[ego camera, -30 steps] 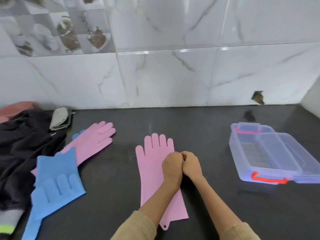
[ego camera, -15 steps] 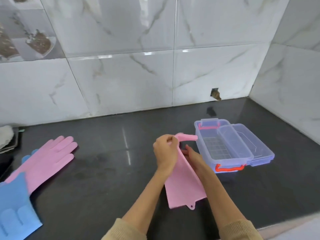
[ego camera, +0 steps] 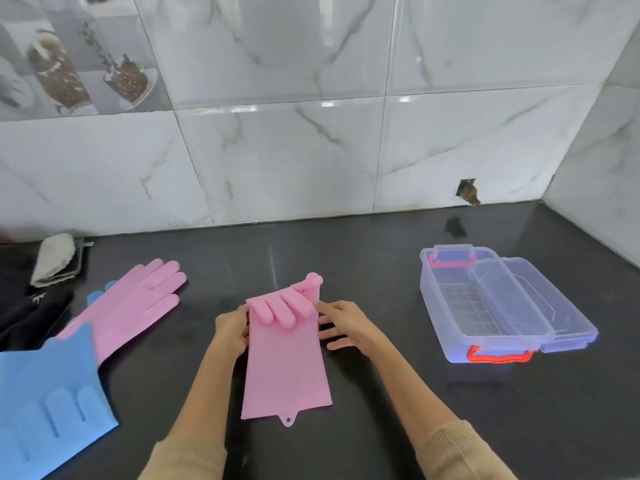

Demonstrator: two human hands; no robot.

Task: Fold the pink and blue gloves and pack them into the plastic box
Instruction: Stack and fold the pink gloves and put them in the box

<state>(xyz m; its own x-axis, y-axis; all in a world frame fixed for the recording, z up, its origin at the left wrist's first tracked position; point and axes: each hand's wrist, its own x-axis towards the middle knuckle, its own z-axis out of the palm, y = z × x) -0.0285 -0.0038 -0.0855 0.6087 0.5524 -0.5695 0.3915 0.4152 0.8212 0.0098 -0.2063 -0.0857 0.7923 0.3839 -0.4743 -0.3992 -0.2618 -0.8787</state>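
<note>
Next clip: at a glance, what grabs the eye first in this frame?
The pink glove at centre on the dark counter, its fingers folded back over the palm, with the left hand and right hand at its sides. To the right stands the open clear plastic box; at left lie another pink glove and a blue glove.

pink glove (ego camera: 285, 362) half-folded, plastic box (ego camera: 446, 306) open
</note>
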